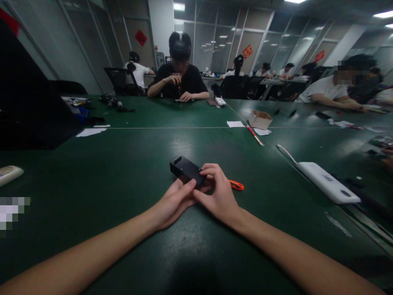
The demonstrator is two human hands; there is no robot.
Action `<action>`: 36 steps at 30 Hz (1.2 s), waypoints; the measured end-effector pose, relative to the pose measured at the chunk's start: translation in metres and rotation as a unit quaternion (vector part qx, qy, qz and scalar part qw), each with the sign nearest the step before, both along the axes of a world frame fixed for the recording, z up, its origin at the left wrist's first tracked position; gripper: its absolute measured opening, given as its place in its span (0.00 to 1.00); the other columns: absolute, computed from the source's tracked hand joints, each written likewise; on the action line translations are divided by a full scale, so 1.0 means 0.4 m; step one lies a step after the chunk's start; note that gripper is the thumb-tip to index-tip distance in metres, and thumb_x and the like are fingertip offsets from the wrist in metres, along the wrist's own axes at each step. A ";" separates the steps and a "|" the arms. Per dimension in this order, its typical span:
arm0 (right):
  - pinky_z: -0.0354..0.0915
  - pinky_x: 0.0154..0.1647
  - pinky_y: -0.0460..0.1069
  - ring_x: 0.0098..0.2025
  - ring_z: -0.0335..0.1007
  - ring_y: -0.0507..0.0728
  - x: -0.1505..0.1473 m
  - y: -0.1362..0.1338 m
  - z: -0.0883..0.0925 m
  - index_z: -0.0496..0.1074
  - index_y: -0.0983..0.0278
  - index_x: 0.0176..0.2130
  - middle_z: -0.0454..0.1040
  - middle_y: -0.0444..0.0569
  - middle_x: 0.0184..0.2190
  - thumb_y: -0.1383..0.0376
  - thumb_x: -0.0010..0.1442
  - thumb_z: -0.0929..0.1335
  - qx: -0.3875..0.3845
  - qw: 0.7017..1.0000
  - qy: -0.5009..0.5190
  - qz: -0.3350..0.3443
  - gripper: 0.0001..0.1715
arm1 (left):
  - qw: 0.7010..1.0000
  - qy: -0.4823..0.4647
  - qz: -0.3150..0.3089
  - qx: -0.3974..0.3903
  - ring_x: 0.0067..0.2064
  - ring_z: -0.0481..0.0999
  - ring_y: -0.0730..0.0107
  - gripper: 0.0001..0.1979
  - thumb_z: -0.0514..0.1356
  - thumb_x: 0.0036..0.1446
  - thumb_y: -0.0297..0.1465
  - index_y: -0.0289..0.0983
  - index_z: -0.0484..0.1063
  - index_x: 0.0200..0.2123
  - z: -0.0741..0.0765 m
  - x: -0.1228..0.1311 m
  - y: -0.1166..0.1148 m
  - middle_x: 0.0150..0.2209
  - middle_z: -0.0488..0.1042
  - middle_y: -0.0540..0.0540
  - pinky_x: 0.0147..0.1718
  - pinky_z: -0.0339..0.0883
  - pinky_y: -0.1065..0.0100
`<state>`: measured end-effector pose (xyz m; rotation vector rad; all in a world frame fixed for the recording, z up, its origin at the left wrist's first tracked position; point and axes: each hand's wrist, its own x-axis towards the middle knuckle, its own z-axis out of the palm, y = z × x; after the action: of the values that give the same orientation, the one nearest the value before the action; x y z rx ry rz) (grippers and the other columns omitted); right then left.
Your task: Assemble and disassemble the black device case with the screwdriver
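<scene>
Black case (188, 169), held over the green surface (129, 172), well in from its far edge — the left hand (174, 201) grips from below, apparently for support; the right hand (219, 193) pinches its near end, likely steadying it — an orange tool (237, 185) lying just beside.

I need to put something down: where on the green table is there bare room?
The green table is bare left of the black box, as far as the white paper, and between the orange tool and the corded white device. It is crowded in the middle, where the left hand and right hand hold the box, and behind the paper at far left.
</scene>
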<state>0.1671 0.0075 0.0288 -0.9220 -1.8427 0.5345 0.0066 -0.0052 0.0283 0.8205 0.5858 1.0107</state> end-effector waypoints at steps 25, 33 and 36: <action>0.65 0.34 0.49 0.34 0.71 0.55 0.090 -0.003 0.075 0.74 0.63 0.50 0.75 0.50 0.35 0.59 0.69 0.63 -0.001 0.961 -0.276 0.030 0.16 | 0.980 0.123 0.138 0.066 0.30 0.67 0.77 0.18 0.70 0.44 0.26 0.35 0.65 0.36 0.011 -0.086 0.093 0.32 0.70 0.50 0.29 0.60 0.72; 0.64 0.33 0.47 0.33 0.69 0.53 0.090 -0.001 0.069 0.75 0.63 0.51 0.74 0.49 0.35 0.61 0.69 0.63 -0.004 0.953 -0.301 0.028 0.16 | 0.980 0.120 0.146 0.070 0.29 0.66 0.77 0.18 0.70 0.44 0.26 0.35 0.66 0.37 0.004 -0.086 0.097 0.31 0.70 0.50 0.29 0.60 0.72; 0.65 0.33 0.47 0.33 0.70 0.53 0.089 -0.001 0.070 0.75 0.63 0.50 0.74 0.49 0.35 0.61 0.69 0.63 -0.009 0.954 -0.300 0.024 0.16 | 0.977 0.131 0.149 0.078 0.30 0.68 0.76 0.19 0.70 0.44 0.27 0.35 0.67 0.38 -0.003 -0.089 0.097 0.33 0.71 0.49 0.29 0.61 0.72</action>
<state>0.2027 0.0072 0.0568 -1.1400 -2.4098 0.3145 -0.0288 0.0338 0.0271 1.0352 0.8819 1.2428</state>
